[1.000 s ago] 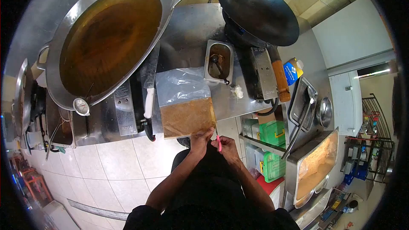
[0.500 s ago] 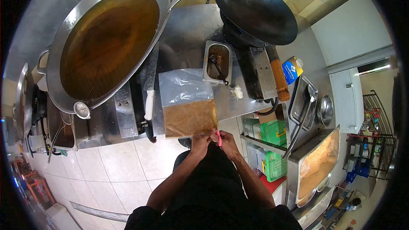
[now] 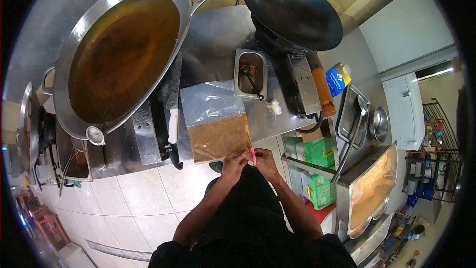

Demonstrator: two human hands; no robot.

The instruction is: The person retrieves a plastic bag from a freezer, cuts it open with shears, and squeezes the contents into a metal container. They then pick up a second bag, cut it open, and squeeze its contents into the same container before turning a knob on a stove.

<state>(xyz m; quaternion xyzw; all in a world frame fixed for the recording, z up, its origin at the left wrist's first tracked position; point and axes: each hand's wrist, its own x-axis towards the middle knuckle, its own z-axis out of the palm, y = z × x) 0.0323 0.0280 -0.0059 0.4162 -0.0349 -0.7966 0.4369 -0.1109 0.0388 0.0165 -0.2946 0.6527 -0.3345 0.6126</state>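
Note:
A clear plastic bag with a flat brown filling in its lower half lies at the near edge of the steel counter, its empty upper part pointing away from me. My left hand is closed on the bag's near right corner. Right beside it, my right hand is closed on pink-handled scissors at that same corner. Only the pink handle shows clearly; the blades are hidden or too small to make out. Both hands nearly touch. Past the bag sits a small steel container with dark residue and a black-handled utensil.
A big pan of brown oil stands at the left, with a white-handled knife beside it. A black wok rests on a burner at the back. Rightward are a rolling pin, a carton, a tray and a breading tub.
The whole view has shifted slightly with my head. My hands stay at the bag's near right corner, and the pink handle has moved only a little.

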